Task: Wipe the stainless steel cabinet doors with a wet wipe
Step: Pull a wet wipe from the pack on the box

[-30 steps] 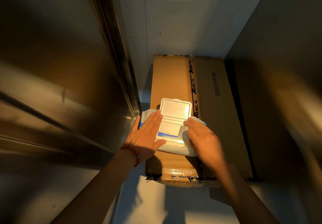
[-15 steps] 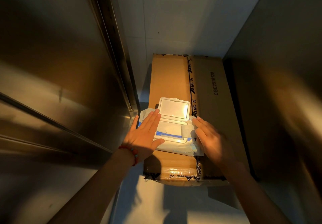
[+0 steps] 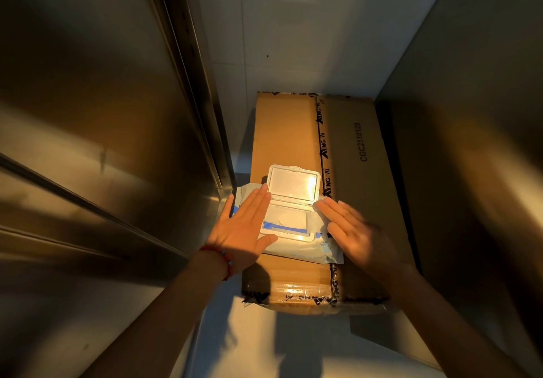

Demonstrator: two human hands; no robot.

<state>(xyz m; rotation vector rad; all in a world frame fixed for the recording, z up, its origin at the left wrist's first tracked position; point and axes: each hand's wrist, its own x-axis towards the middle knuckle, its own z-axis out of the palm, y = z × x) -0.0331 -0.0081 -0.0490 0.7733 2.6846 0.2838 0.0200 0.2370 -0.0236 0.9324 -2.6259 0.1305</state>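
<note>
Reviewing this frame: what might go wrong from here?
1. The wipe pack overhangs the left edge of the cardboard box; pulling a wipe might tip it off.
2. The inner seal looks closed under the raised lid, and both the left hand and right hand lie flat with no grip on it.

place: commercial kitchen or storeroom | cues: stainless steel cabinet doors (image 3: 88,113); taped cardboard carton (image 3: 346,172); white tiles (image 3: 293,39)

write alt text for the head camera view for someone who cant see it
Two open hands, left hand and right hand, lie flat either side of a wet wipe pack with its lid flipped open, on a taped cardboard box. A stainless steel cabinet door stands at left.
</note>
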